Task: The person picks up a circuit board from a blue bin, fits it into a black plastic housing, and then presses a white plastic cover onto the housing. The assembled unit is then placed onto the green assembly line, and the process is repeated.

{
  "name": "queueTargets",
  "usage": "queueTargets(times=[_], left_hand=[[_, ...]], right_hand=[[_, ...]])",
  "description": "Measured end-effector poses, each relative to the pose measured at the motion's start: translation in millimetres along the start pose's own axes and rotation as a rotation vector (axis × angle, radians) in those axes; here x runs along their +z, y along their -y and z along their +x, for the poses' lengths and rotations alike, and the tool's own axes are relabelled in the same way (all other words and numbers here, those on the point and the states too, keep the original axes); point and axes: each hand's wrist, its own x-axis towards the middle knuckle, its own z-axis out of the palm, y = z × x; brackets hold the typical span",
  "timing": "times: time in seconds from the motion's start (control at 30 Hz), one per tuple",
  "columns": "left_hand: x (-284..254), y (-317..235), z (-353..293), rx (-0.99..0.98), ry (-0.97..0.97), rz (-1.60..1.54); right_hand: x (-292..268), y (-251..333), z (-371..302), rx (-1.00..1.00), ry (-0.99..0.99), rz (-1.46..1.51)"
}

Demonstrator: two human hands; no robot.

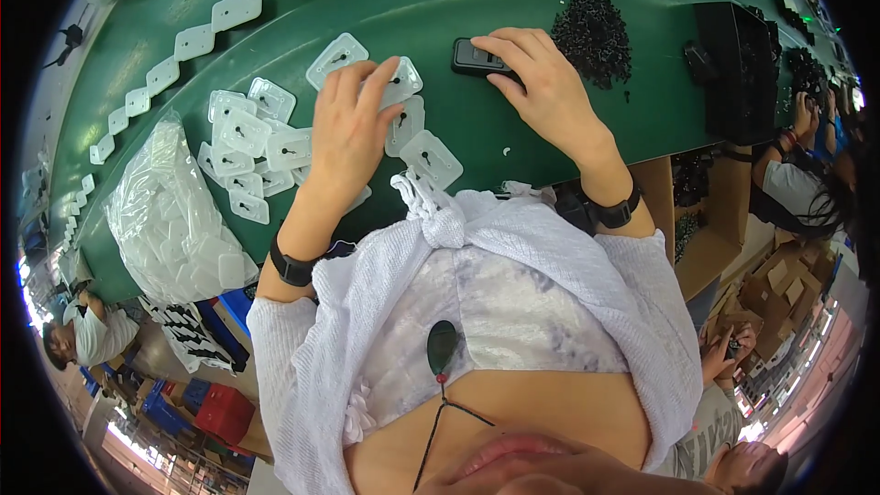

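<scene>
My left hand reaches over a loose pile of translucent white plastic plates, its fingers and thumb apart. One white plate lies just beyond its index finger and thumb; whether they touch it I cannot tell. Another plate shows past the fingertips. My right hand is closed on a small black rectangular case that lies on the green table. Its fingers rest on the top and right end, and the thumb is by the near edge. Part of the case is hidden under the fingers.
A heap of small black parts lies right of my right hand, before a black bin. At left sits a clear bag of white plates. Rows of white pieces line the far side. Other people sit left and right.
</scene>
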Motion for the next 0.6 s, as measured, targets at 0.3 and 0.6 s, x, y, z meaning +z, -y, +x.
queueTargets(times=[0.3,0.6], left_hand=[[14.7,6.9,14.2,0.040,0.008,0.064],[13.0,5.4,37.9,0.064,-0.113,-0.111]], right_hand=[[1.9,2.0,5.3,0.036,-0.157,0.202],[7.3,6.5,22.3,-0.054,-0.072,0.168]])
